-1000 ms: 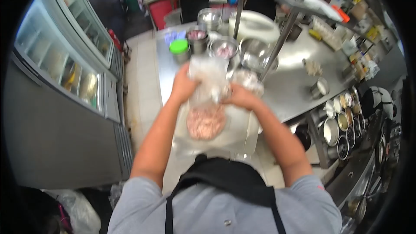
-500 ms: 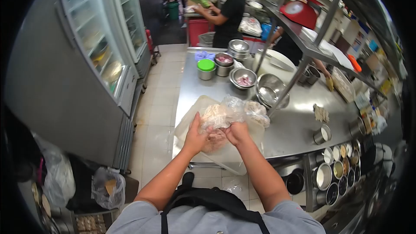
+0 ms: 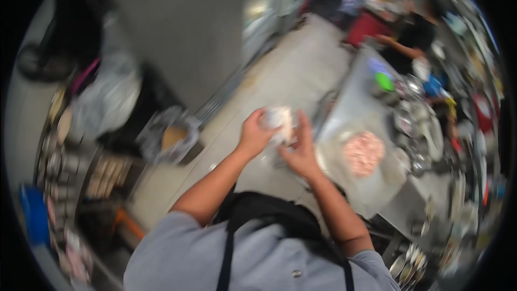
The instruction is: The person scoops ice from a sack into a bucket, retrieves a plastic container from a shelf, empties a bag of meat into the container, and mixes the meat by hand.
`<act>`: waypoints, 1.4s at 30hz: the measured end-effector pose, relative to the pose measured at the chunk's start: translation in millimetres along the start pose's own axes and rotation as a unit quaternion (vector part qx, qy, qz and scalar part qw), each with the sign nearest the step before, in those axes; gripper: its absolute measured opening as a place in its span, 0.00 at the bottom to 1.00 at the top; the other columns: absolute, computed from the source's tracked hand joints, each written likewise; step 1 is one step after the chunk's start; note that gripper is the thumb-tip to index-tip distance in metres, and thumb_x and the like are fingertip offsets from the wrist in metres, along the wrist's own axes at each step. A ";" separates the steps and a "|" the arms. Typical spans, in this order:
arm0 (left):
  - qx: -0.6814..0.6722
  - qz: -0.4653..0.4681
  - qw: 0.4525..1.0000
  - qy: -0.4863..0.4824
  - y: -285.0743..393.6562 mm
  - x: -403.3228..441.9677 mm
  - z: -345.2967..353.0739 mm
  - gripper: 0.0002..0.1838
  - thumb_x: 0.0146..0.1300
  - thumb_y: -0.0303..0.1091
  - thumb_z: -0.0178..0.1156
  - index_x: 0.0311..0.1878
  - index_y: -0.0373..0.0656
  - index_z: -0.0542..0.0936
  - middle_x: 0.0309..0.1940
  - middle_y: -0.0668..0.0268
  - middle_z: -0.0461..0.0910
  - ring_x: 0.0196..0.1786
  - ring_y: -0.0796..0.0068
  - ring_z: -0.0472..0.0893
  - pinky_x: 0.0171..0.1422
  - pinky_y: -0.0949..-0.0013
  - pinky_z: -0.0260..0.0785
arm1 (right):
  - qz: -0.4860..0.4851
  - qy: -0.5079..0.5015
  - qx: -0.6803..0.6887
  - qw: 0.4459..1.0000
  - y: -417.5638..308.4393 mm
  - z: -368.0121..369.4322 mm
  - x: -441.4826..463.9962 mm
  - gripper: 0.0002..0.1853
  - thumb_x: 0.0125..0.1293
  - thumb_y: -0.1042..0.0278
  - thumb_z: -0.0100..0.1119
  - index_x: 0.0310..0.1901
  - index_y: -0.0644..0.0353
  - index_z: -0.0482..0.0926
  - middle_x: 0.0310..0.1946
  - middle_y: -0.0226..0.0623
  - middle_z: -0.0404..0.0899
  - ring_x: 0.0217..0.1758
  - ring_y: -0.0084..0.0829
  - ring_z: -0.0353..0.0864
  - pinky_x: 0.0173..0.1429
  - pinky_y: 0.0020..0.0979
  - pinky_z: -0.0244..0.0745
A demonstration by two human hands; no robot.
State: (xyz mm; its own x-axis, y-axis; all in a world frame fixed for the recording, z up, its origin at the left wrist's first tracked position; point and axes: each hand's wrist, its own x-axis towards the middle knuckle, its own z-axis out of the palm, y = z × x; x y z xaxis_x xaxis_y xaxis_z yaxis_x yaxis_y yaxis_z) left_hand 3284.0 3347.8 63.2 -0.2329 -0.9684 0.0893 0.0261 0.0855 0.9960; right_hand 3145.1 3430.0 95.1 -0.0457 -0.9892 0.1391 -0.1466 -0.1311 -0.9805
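Note:
A crumpled clear plastic bag [image 3: 281, 118], whitish and blurred, is bunched up between my two hands above the floor. My left hand [image 3: 255, 136] has its fingers curled around the bag's left side. From the right, my right hand [image 3: 301, 151] cups it, thumb low and fingers pointing up along its edge. Over on the table to the right, a heap of pale pink meat pieces [image 3: 364, 153] lies uncovered on a whitish cutting board [image 3: 353, 186]. Motion blur hides whether anything is inside the bag.
Ahead to the left stands a bin with a plastic liner [image 3: 183, 124], beside a tall grey fridge [image 3: 183, 27]. Metal bowls [image 3: 404, 118] and a green-lidded container [image 3: 384, 82] sit farther along the steel table [image 3: 344, 99]. A co-worker in black [image 3: 412, 37] stands at the far end.
My view and both hands have swung left, away from the table toward the bin. The plastic bag has come off the meat and is now crumpled between my hands; the meat stays on the board.

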 end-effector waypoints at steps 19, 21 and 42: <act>0.295 -0.191 0.926 0.137 -258.8 22.2 -354.1 0.27 0.53 0.29 0.66 0.57 0.31 0.73 0.54 0.51 0.77 0.58 0.56 0.75 0.63 0.61 0.65 | 0.167 0.234 -0.059 0.956 62.4 27.7 -11.5 0.23 0.60 0.80 0.60 0.59 0.61 0.71 0.69 0.42 0.61 0.63 0.34 0.71 0.59 0.31 0.73; 0.203 -0.289 0.933 0.069 -266.2 28.2 -308.8 0.24 0.55 0.27 0.65 0.56 0.31 0.74 0.51 0.56 0.78 0.54 0.64 0.77 0.59 0.65 0.67 | 0.195 0.281 -0.043 0.939 60.1 11.6 -35.0 0.21 0.60 0.80 0.60 0.56 0.63 0.73 0.65 0.41 0.67 0.60 0.31 0.74 0.57 0.30 0.74; 0.441 -0.171 0.645 -0.600 -209.1 173.3 -34.3 0.22 0.57 0.35 0.66 0.51 0.32 0.77 0.41 0.59 0.83 0.44 0.68 0.82 0.53 0.67 0.73 | 0.444 0.408 -0.375 0.704 342.2 -144.9 -123.6 0.20 0.65 0.64 0.54 0.55 0.65 0.74 0.52 0.52 0.78 0.55 0.44 0.78 0.56 0.42 0.74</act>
State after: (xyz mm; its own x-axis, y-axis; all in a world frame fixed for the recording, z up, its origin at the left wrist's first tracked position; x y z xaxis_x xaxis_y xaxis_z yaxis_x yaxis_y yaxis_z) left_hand 3271.6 3154.0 -129.8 -0.6773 -0.1327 -0.7237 -0.6660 0.5286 0.5264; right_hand 2957.4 3516.9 -237.5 -0.9559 -0.2531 -0.1489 -0.1694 0.8895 -0.4244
